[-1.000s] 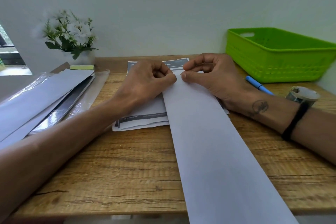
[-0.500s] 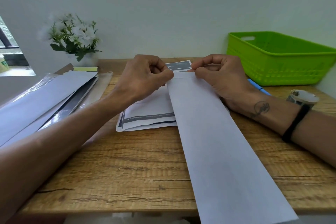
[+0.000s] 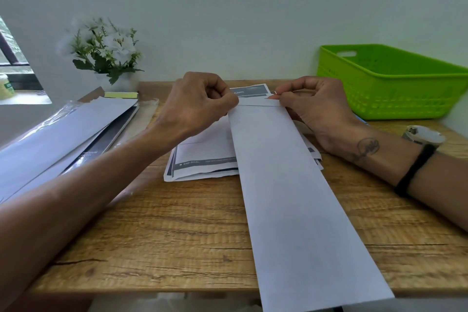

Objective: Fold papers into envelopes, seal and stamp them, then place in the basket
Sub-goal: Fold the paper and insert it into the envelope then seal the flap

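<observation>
A long white envelope (image 3: 291, 197) lies lengthwise on the wooden desk (image 3: 177, 235), its near end hanging over the front edge. My left hand (image 3: 200, 104) pinches the far left corner at the flap. My right hand (image 3: 311, 106) pinches the far right corner, holding a thin strip along the flap edge. The narrow flap (image 3: 258, 102) shows between my fingers. Under the envelope lies a stack of printed papers (image 3: 202, 159). The green basket (image 3: 395, 99) stands at the back right.
More white envelopes in clear wrap (image 3: 58, 134) lie at the left. A flower pot (image 3: 109, 58) and a yellow sticky pad (image 3: 121, 94) stand at the back left. A round white stamp or tape holder (image 3: 423, 134) sits behind my right wrist.
My hands have moved apart along the far end of the envelope, uncovering the narrow flap. The view has tilted slightly, so everything sits lower in the frame.
</observation>
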Tool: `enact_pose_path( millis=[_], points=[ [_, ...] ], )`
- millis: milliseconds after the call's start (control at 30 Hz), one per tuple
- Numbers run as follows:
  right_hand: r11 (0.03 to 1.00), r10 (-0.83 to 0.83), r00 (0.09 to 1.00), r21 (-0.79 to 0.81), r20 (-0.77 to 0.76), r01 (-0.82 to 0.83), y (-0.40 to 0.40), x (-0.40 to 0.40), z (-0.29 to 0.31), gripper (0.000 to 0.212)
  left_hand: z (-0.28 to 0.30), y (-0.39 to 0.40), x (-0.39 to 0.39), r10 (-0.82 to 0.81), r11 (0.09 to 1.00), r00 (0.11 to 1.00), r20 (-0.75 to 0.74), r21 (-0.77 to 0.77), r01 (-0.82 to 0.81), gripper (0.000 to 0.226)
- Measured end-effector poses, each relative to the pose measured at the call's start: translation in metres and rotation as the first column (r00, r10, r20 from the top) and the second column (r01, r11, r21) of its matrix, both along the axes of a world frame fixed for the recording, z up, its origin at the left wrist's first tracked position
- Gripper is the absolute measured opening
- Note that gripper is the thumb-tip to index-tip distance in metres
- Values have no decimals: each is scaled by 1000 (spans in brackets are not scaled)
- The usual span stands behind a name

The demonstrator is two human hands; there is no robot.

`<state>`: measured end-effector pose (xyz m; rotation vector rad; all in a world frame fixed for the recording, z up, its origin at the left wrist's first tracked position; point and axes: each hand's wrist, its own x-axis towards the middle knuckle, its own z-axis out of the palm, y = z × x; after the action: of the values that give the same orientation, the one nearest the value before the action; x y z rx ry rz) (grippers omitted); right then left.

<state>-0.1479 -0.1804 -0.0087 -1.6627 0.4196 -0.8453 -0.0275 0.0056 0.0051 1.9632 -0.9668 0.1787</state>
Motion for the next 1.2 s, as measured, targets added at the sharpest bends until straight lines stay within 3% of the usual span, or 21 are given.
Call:
enact_pose_path(
  millis=[433, 667, 833, 1033, 1200],
  points=[
    [997, -11, 999, 77, 43, 8, 2, -2, 3, 14, 2, 4, 4, 33, 999, 999, 18, -28, -33, 13],
    [998, 65, 997, 0, 31, -65, 5, -3, -1, 13, 0, 0, -1, -95, 993, 983, -160, -78, 83, 32],
    [990, 139, 990, -37, 27, -138, 13, -5, -1, 11, -4, -3, -13, -105, 993, 987, -121, 45, 111, 16],
    [963, 259, 964, -61, -65, -263, 18, -12, 1, 28, -2, -3, -16, -139, 990, 975, -173, 7, 143, 15],
    [967, 224, 974, -116, -46, -228, 16, -12, 3, 24, -1, -4, -11, -138, 990, 975, -174, 10, 142, 15]
  ],
)
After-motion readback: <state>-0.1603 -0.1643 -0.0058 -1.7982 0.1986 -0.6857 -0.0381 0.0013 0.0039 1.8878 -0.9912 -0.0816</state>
